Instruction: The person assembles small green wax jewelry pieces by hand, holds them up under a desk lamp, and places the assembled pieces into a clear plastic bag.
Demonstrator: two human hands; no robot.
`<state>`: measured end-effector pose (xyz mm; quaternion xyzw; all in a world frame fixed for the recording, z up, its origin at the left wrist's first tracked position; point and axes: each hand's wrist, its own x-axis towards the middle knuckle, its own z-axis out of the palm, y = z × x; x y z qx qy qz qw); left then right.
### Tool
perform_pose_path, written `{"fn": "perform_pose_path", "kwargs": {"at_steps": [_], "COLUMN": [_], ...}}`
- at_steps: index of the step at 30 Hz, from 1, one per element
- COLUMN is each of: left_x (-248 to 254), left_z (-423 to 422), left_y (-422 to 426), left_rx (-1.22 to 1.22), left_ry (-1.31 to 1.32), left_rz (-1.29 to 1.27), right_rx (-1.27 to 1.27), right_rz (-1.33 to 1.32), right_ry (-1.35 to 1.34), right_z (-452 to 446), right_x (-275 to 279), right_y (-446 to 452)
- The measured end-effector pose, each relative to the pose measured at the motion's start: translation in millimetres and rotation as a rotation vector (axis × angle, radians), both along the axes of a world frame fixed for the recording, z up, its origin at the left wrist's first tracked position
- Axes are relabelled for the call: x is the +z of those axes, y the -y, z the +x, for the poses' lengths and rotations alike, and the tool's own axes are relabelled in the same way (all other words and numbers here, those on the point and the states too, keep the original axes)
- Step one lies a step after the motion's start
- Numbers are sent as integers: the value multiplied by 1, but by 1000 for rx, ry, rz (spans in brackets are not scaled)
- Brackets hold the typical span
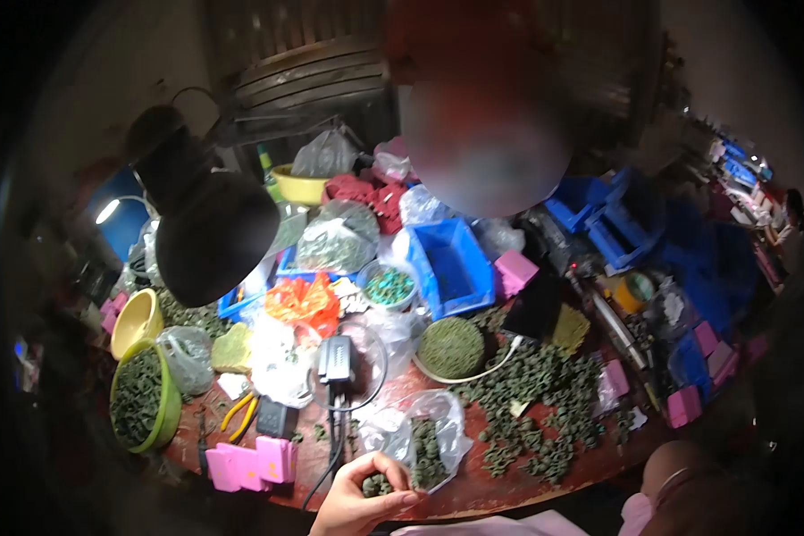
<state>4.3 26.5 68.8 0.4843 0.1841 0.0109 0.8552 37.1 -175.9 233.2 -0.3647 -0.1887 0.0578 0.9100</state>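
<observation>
The left hand (353, 500) is curling its fingers (386, 463) around small dark-green pieces (377, 485), grip unclear, beside a clear plastic bag (457, 431) apparently already containing some, while a larger loose pile (549, 384) is lying on the table (482, 498).

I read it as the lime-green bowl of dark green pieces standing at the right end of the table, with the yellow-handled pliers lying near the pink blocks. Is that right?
Not quite: the head view shows the lime-green bowl of dark green pieces at the left end of the table. The yellow-handled pliers do lie near the pink blocks.
</observation>
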Motion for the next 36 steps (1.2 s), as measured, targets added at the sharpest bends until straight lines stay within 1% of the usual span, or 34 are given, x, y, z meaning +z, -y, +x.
{"fn": "perform_pose_path", "kwargs": {"at_steps": [1, 3, 5, 7, 8, 9, 11, 13, 15, 16, 17, 19, 20, 21, 22, 23, 24, 25, 26, 27, 29, 31, 33, 36], "left_x": [-4, 8, 6, 5, 3, 4, 7, 0, 1, 15, 27, 18, 15, 12, 11, 10, 9, 16, 15, 13, 8, 7, 12, 13], "left_z": [0, 0, 2, 1, 0, 1, 1, 2, 4, 5, 8, 8, 7, 5, 5, 5, 5, 5, 5, 5, 6, 8, 9, 12], "left_y": [2, -2, 1, -2, -2, 0, 3, 7, 10, 6, 10, 10, 9, 6, 5, 5, 7, 5, 4, 2, 0, 1, 6, 8], "left_rx": [46, 0, 20, 1, 2, -4, 12, 29, 96, 21, 2, 11, 0, 0, -10, -19, 22, 13, 14, 15, 17, 2, -1, -1], "left_ry": [18, -6, 12, 35, 48, 45, 87, 94, 103, 1, -28, -27, 19, 17, 6, -5, -8, -52, -45, -38, -22, -21, -31, -80], "left_rz": [25, -14, 7, -51, -54, -56, -80, -57, -55, -62, -67, -10, -79, -76, -55, -39, -16, -53, -54, -53, -58, -91, -108, -100], "right_rx": [55, 141, 195, 250, 280, 310, 363, 415, 482, 524, 566, 643, 678, 710, 1001, 1004, 1008, 1008, 953, 949, 838, 827, 874, 817], "right_rz": [11, 26, 28, 23, 21, 18, 13, 12, 21, 30, 40, 59, 67, 68, 136, 130, 231, 333, 181, 178, 119, 117, 97, 43], "right_ry": [3, 23, 61, 103, 126, 146, 185, 231, 290, 325, 362, 428, 455, 480, 364, 358, 404, 451, 410, 401, 464, 489, 590, 527], "right_z": [1, 2, 22, 48, 46, 57, 59, 70, 68, 67, 66, 66, 66, 65, 87, 97, 105, 110, 109, 109, 106, 109, 114, 107], "right_x": [-5, -17, 5, 31, 26, 37, 31, 35, 23, 16, 6, -1, -6, -10, -10, -25, -43, -50, -48, -50, -56, -55, -53, -46], "right_y": [6, 28, 8, -20, -11, -24, -9, -9, 16, 30, 47, 52, 54, 57, 61, 64, 66, 67, 75, 75, 70, 64, 62, 56]}}
